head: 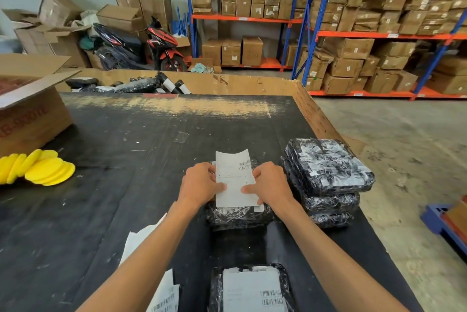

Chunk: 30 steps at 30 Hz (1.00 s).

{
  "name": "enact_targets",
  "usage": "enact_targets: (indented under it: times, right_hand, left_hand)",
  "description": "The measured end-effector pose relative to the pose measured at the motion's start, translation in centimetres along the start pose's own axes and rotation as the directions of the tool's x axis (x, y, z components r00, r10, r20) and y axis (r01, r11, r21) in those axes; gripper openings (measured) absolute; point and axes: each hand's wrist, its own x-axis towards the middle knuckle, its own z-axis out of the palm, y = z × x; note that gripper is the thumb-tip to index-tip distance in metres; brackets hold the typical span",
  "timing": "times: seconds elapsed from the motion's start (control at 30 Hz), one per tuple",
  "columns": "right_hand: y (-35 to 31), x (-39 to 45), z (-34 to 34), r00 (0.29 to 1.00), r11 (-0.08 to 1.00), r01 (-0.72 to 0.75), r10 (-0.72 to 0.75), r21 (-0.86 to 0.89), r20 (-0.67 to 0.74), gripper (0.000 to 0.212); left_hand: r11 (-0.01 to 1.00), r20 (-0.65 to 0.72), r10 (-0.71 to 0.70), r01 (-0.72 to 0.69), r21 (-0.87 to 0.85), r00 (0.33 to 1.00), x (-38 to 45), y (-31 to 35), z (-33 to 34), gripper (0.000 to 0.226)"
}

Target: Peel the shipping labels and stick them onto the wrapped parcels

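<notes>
Labelled parcel (252,289) near; hands-held label (233,177).

Two bare forearms entering from the near edge, no sleeves in view, no watch, bracelet or ring to be seen, bare left hand (202,185) without a glove, bare right hand (271,184) likewise ungloved, short plain fingernails, no markings visible
</notes>
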Motion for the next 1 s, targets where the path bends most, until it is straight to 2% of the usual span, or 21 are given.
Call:
enact_targets:
  times: [0.17, 0.2, 0.27, 0.3, 0.33, 0.4, 0.5, 0.57, 0.63, 0.67, 0.8, 0.9, 1.0]
  right_hand:
    - [-1.3, -0.6, -0.2, 0.999, 0.979, 0.025, -0.031, -0.201, -0.026, 0.04]
    - [-1.5, -0.6, -0.3, 0.999, 0.968, 0.023, -0.029, -0.248, -0.021, 0.044]
    - [-1.2, -0.5, -0.8, 1.0, 0.954, -0.002, 0.004, -0.298, 0.008, 0.059]
    - [-0.9, -0.2, -1.0, 0.999, 0.959, -0.015, 0.024, -0.282, 0.028, 0.066]
    - [-0.6, -0.1, -1.2, 0.998, 0.969, -0.023, 0.035, -0.246, 0.045, 0.073]
    - [-0.1, 0.3, -1.5, 1.0, 0.981, 0.02, -0.017, -0.192, 0.018, 0.073]
    - [-0.3, 0.4, -1.3, 0.957, 0.949, 0.253, -0.274, -0.189, -0.093, 0.043]
    - [-0.4, 0.7, -0.8, 0.937, 0.922, 0.347, -0.349, -0.171, 0.021, 0.04]
    - [0.2, 1.0, -0.2, 0.932, 0.906, 0.35, -0.31, -0.237, 0.187, 0.043]
    - [0.7, 1.2, 0.0, 0.935, 0.911, 0.333, -0.284, -0.245, 0.213, 0.044]
    - [1.1, 1.9, 0.2, 0.95, 0.956, 0.273, -0.251, -0.103, 0.188, 0.05]
    - [0.7, 2.8, 0.7, 0.951, 0.955, 0.253, -0.216, -0.156, 0.223, 0.059]
    - [-0.1, 3.5, 1.2, 0.955, 0.949, 0.216, -0.157, -0.229, 0.251, 0.06]
  left_hand:
    - [1.0, -0.074, -0.016, 0.016, 0.007, 0.997, -0.7, 0.0, 1.0, 0.032]
    - [1.0, -0.099, -0.014, 0.016, 0.014, 0.995, -0.8, 0.2, 1.1, 0.04]
    - [1.0, -0.125, -0.02, 0.021, 0.007, 0.992, -0.9, 0.2, 1.1, 0.081]
    - [1.0, -0.115, -0.027, 0.027, -0.001, 0.993, -0.8, 0.1, 0.9, 0.098]
    - [1.0, -0.097, -0.005, 0.006, 0.01, 0.995, -0.7, 0.0, 0.6, 0.103]
    - [0.992, -0.039, 0.105, -0.102, 0.079, 0.994, -0.5, -0.4, 0.3, 0.09]
    - [0.952, 0.039, 0.255, -0.258, 0.167, 0.966, -0.4, -0.6, 0.8, 0.076]
    - [0.903, 0.132, 0.284, -0.311, 0.295, 0.95, -0.2, -0.8, 1.4, 0.07]
    - [0.875, 0.211, 0.23, -0.297, 0.382, 0.95, -0.1, -1.2, 1.7, 0.066]
    - [0.873, 0.222, 0.212, -0.286, 0.395, 0.952, -0.1, -1.5, 1.6, 0.066]
    - [0.848, 0.231, 0.219, -0.303, 0.435, 0.948, 0.5, -2.0, 1.3, 0.068]
    - [0.859, 0.221, 0.207, -0.285, 0.426, 0.953, 1.7, -1.5, 1.4, 0.056]
    - [0.874, 0.141, 0.213, -0.254, 0.414, 0.967, 2.6, -1.2, 2.1, 0.046]
